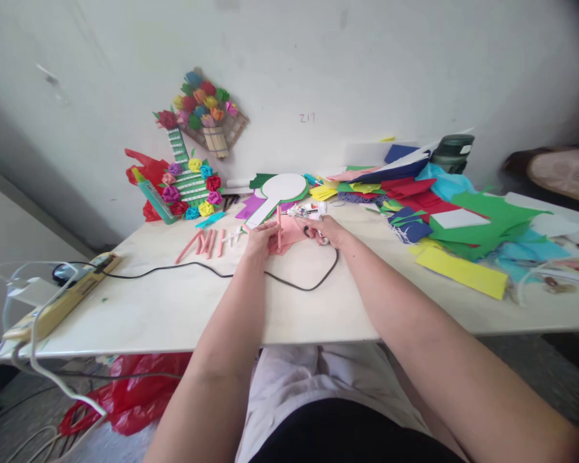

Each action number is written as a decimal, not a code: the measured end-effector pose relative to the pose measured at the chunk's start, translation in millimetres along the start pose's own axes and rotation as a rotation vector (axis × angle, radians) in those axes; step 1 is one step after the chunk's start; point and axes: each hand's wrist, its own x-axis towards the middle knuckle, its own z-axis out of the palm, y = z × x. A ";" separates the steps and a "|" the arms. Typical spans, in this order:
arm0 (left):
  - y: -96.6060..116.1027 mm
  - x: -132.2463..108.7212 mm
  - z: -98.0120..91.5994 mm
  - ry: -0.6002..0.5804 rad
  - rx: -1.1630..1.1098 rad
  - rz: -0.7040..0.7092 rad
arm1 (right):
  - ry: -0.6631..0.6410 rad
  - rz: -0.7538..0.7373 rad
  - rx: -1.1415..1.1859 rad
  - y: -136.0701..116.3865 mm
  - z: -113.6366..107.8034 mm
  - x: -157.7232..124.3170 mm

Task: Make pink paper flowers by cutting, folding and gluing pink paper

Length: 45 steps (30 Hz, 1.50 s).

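My left hand is closed at the left edge of a pink paper sheet, with a thin pink paper roll at its fingertips. The roll points away from me across the sheet. My right hand grips a white glue gun, its nozzle turned left over the far edge of the pink paper. A black cord runs from it across the table. More pink rolls and small white sticks lie left of my left hand. Behind both hands rests a round white and green paper piece with a handle.
A yellow power strip with cables sits at the left edge. Paper-flower decorations and a green glue bottle stand at the back left. Coloured paper sheets pile up on the right, with a dark bottle behind.
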 end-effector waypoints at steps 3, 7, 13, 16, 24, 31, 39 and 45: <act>-0.2 0.5 0.2 0.008 0.009 -0.007 | 0.007 -0.003 0.010 0.0 -0.2 0.1; -0.8 1.7 -1.0 -0.012 0.001 -0.009 | 0.010 -0.002 0.017 -0.4 -0.1 0.3; -2.0 2.1 -2.9 -0.038 0.021 0.012 | 0.017 0.008 0.025 -0.4 0.1 0.7; -1.9 2.0 -2.2 -0.012 0.012 0.001 | -0.006 0.007 0.009 -0.9 0.1 0.3; -1.2 3.0 -0.8 0.007 -0.015 0.004 | -0.030 0.008 -0.025 -3.7 0.9 -2.3; -0.2 0.8 -0.5 0.002 0.001 -0.007 | -0.008 0.008 -0.025 -2.2 1.1 -1.1; -0.8 3.1 -3.1 -0.016 0.005 0.000 | 0.042 0.008 0.024 -2.3 0.7 0.2; -2.0 4.3 -3.7 0.000 0.028 -0.010 | 0.050 -0.001 0.039 0.6 -0.7 2.7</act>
